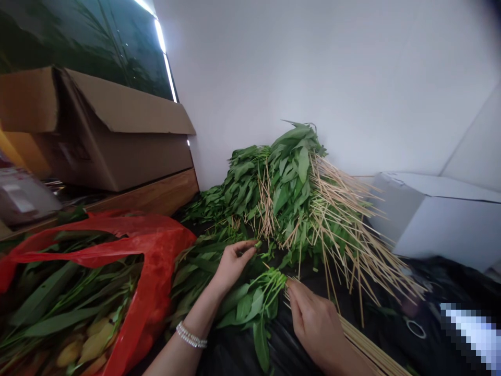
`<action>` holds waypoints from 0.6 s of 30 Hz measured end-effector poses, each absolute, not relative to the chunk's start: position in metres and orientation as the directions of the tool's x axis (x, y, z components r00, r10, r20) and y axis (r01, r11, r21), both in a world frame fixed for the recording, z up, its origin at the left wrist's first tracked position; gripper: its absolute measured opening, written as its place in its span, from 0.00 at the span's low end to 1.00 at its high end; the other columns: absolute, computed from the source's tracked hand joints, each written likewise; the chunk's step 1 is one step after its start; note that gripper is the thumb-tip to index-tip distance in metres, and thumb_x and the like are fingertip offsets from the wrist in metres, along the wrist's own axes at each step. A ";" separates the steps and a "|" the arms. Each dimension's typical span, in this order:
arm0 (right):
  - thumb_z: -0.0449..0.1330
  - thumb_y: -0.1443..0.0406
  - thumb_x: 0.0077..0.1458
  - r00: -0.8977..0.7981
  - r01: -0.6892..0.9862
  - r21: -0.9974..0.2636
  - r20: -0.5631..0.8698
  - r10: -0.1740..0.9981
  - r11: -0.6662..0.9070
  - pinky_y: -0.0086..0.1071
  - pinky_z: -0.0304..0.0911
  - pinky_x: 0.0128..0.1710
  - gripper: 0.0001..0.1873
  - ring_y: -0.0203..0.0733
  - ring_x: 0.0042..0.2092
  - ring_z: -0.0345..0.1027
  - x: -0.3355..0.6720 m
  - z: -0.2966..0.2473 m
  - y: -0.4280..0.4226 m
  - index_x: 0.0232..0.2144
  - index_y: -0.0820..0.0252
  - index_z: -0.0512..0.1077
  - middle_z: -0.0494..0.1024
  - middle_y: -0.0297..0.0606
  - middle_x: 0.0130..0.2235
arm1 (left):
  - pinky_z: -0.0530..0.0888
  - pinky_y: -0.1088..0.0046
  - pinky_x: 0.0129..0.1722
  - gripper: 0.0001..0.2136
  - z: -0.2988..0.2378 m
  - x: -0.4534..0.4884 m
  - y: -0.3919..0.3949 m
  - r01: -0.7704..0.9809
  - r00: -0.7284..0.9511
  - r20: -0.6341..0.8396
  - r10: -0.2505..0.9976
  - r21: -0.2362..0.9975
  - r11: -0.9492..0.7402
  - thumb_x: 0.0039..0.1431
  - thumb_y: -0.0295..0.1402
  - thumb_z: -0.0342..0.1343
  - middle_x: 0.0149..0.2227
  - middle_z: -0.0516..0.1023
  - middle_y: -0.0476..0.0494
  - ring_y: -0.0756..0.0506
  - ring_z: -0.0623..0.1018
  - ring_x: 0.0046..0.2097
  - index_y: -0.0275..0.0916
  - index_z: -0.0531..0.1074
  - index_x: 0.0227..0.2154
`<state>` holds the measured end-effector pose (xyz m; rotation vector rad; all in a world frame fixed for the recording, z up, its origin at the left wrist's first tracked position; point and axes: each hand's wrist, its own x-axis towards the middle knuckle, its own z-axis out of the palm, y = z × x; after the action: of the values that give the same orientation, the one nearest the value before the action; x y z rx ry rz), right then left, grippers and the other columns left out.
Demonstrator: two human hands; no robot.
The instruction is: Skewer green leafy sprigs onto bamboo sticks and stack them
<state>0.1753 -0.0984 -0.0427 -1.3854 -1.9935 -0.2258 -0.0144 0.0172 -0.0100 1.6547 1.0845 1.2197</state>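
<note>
left hand [234, 265]: farther forward, pinching | right hand [314, 315]: nearer, curled

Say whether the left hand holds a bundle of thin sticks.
No, the left hand pinches a small green piece, while the right hand holds a bundle of thin sticks.

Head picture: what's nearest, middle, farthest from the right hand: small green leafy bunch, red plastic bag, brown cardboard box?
1. Small green leafy bunch: left of the right hand.
2. Red plastic bag: farther left.
3. Brown cardboard box: left, beyond the bag.
</note>
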 end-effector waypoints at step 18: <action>0.43 0.73 0.58 -0.156 0.925 -0.178 0.629 0.762 0.336 0.27 0.62 0.28 0.16 0.37 0.32 0.73 0.177 -0.045 -0.095 0.42 0.59 0.67 0.77 0.37 0.35 | 0.73 0.69 0.38 0.15 -0.006 -0.005 0.005 0.041 0.305 0.149 0.941 0.985 -0.169 0.43 0.39 0.65 0.31 0.81 0.39 0.45 0.78 0.33 0.34 0.79 0.33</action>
<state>0.1774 -0.0952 -0.0446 -1.4748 -1.9656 -0.3291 -0.0052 0.0046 -0.0057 1.5047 0.9439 1.0583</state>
